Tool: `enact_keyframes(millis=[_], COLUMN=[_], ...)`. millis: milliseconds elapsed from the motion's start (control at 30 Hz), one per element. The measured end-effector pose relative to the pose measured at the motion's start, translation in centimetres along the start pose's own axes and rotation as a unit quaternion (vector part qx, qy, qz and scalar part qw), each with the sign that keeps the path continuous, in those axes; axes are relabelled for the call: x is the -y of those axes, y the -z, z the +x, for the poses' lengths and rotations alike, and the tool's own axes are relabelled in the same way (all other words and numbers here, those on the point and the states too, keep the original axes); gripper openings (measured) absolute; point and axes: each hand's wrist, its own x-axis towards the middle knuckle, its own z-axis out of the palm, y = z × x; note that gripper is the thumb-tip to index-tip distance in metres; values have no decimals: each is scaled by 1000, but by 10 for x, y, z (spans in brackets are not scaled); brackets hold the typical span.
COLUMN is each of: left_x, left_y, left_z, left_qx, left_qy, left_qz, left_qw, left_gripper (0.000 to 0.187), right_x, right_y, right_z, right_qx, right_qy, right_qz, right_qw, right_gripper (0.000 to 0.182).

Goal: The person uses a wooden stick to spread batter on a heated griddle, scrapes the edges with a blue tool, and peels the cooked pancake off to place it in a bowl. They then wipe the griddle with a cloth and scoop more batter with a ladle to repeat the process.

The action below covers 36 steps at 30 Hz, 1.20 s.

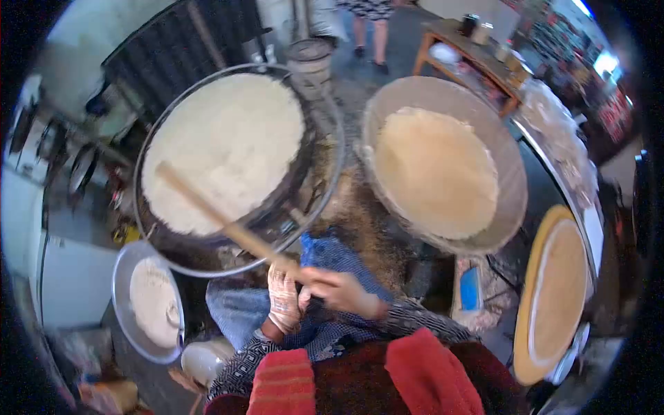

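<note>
A long wooden stick (pixel 232 228) slants across the view, its far end over a large round pan of white, crumbly-looking stuff (pixel 228 145). Wrapped round its near part is my left hand (pixel 284 299), in a whitish glove or wrapping. My right hand (pixel 342 292), bare, grips the stick's near end just to the right. Both hands are above my lap, where a blue checked cloth (pixel 332 259) lies. To the right of the pan stands a wide basin (pixel 512 187) holding a pale tan powder (pixel 439 173).
At lower left stands a metal bowl (pixel 126 290) of pale powder with something round in it. On the right lies a round tan board (pixel 557 297). A blue object (pixel 471 289) is below the basin. A person's legs (pixel 380 41) show behind, near a wooden table (pixel 449 31).
</note>
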Motion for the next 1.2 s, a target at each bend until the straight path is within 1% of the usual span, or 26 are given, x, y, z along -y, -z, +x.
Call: enact_keyframes(millis=[33,67,100,133,167,200,233,267,333,367,433,467,500,533,567,633,667,733,767,833,900,967,1033,1100,1167,1200], left_x=[-27,-32,-48,-56,-66,-67,-61,-67,-48,-27,-6,-5,-2,5,21,54,64,86,91,96,130,127,124,111,97,84], left_y=[18,29,46,59,72,79,79,82,65,50,50,55,67,78,87,113,126,151,166,197,223,246,259,245,219,202], left_z=[10,24,49,77,109,140,169,194,242,258,270,277,287,289,287,281,276,259,248,222,178,131,85,40,19,28], left_qx=[-80,-94,-101,-83,-64,-25,-27,-6,37,42,182,180,198,223,231,121,119,53,53,68,9,16,36,-4,-14,-38], left_qy=[-140,-149,-174,-195,-214,-218,-267,-294,-290,-270,-156,-155,-110,-62,-61,-67,-66,-29,-23,32,11,66,120,120,89,41], left_qz=[187,207,209,219,220,244,275,250,330,361,444,439,464,486,480,442,438,451,449,479,484,506,493,497,498,500], left_qw=[969,962,957,952,950,945,923,923,897,892,863,866,856,843,844,886,888,890,892,875,875,860,861,860,863,864], left_gripper=[68,69,70,71,72,77,82,87,91,96,97,97,95,93,93,96,96,82,82,69,91,91,96,102,103,102], right_x=[18,11,20,41,50,56,61,66,74,65,38,40,32,25,22,16,11,8,9,-4,-43,-12,-25,-20,-7,-4], right_y=[25,38,52,65,69,70,72,71,63,59,52,47,50,51,51,46,44,34,26,0,-37,-51,-74,-69,-45,-31], right_z=[-11,-28,-37,-39,-43,-51,-53,-47,-37,-32,-18,-1,14,24,32,56,67,90,101,104,93,105,83,57,26,6], right_qx=[22,-21,-52,-75,-55,-77,-101,-91,-178,-176,-94,-114,-116,-83,-51,-52,-19,21,46,72,110,152,157,148,161,119], right_qy=[-262,-285,-298,-380,-381,-388,-395,-396,-419,-420,-406,-445,-444,-433,-426,-425,-416,-409,-410,-417,-224,-369,-241,-133,-137,-151], right_qz=[120,161,151,209,212,202,191,190,222,220,213,307,305,328,350,368,340,307,293,280,186,203,97,-28,-43,-35], right_qw=[957,945,941,898,898,896,893,894,862,863,883,833,835,835,833,825,844,859,862,862,950,894,953,980,976,981], right_gripper=[36,39,39,41,41,43,44,44,46,46,46,46,46,47,48,49,50,50,49,48,47,45,42,41,41,41])
